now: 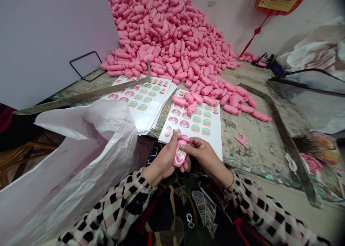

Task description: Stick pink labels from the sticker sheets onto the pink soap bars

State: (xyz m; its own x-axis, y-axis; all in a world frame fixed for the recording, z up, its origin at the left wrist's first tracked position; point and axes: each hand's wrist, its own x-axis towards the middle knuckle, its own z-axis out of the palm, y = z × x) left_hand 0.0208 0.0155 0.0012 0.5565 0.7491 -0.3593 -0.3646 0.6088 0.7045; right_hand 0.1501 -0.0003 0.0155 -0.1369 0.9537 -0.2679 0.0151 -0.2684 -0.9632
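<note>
Got a white plastic bag (113,131) slumped on the left, probably parked there for easy reach. Next, sticker sheets (138,102) near the table (261,141) edge, likely same deal. Cradling a pink bottle (179,153) in the left hand (163,159) by that edge, label (179,160) facing up, probably to keep it visible. Gripping near the neck with the right hand (206,152), likely for steadiness.

My left sleeve (114,208), toward seven o'clock, and right sleeve (269,206), toward four, are checked black, white and pale pink, with gathered cuffs (235,183). At six o'clock, my black garment (185,204) shows pale leaves (205,204), tan bands (172,206) and glittering rings (190,221).
</note>
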